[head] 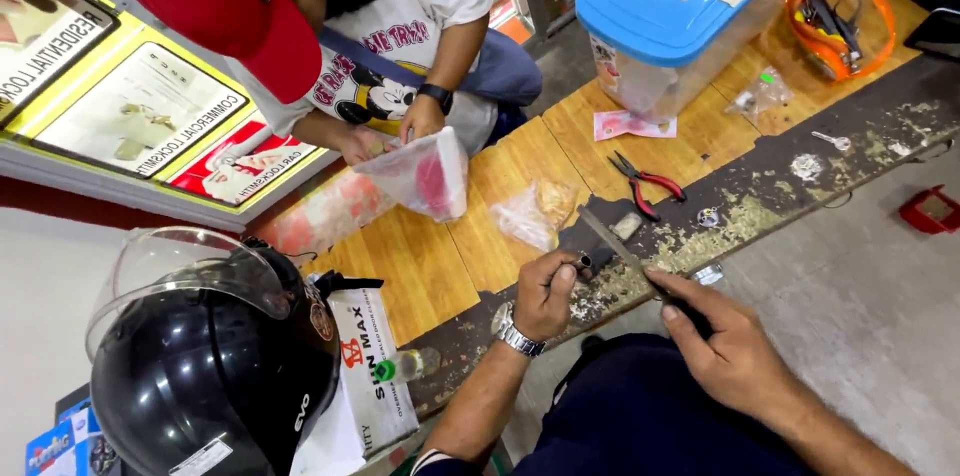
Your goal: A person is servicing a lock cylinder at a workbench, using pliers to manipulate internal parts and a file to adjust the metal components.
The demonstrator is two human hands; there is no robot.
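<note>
A small metal piece (583, 261) is pinched in the closed fingers of the left hand (545, 294) at the workbench edge (800, 198). A flat file (622, 252) is gripped by the right hand (722, 341) and laid against it, just below the red-handled pliers (645, 181).

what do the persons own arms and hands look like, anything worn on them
Both forearms are bare, with no sleeves showing and no gloves. The left hand has a silver metal-link wristwatch on its wrist. The right hand shows no watch, ring or band that I can make out.
</note>
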